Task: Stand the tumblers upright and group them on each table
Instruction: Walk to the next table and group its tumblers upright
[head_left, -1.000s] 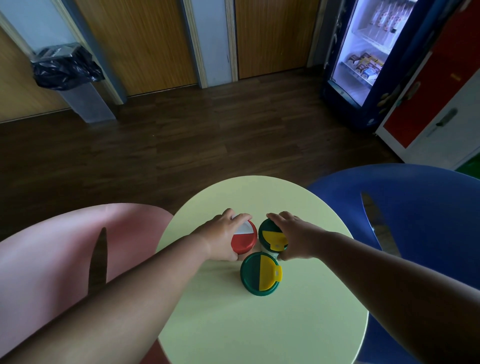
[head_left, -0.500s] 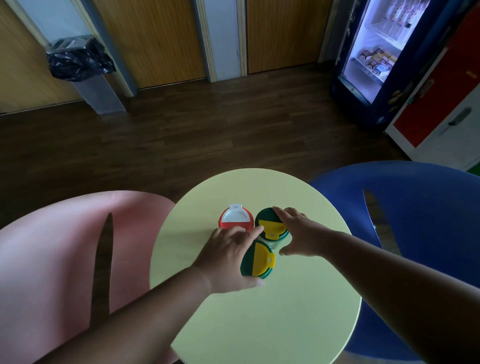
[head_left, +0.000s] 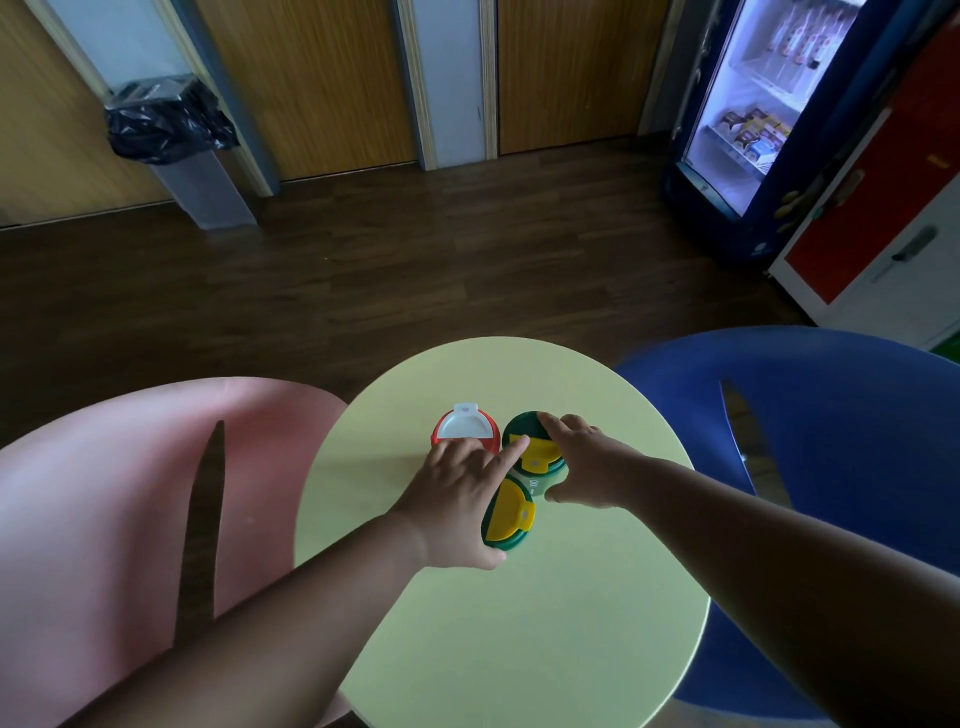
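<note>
Left hand (head_left: 457, 506) has come off the red tumbler (head_left: 464, 428) and moved back to the near green tumbler (head_left: 510, 514), where it was half a second ago too; now it sits lower over that lid, index finger stretched forward to touch the far green tumbler (head_left: 532, 449). Right hand (head_left: 582, 465) has barely shifted, still on the far green one. Red tumbler now stands free, nobody touching it. All three are upright on the yellow table (head_left: 519, 623), lids up, packed in a tight triangle around the table's middle: red at far left, far green just beside it on the right, near green in front, the two green ones touching or nearly so. Left grip: palm and thumb wrapped round the left side of the near green tumbler, fingers loosely curved, looks like a nudging hold more than a firm clamp. Right grip: fingers laid over the lid of the far green tumbler, thumb low against its side, loosely closed on it; how hard it presses I cannot tell. Judgement: on this table standing is done and grouping is at the last nudge, closing small gaps. Once the hands let go, this table should be finished. Pink chair (head_left: 104, 519) on the left, blue chair (head_left: 831, 441) on the right, both clear of the hands.
</note>
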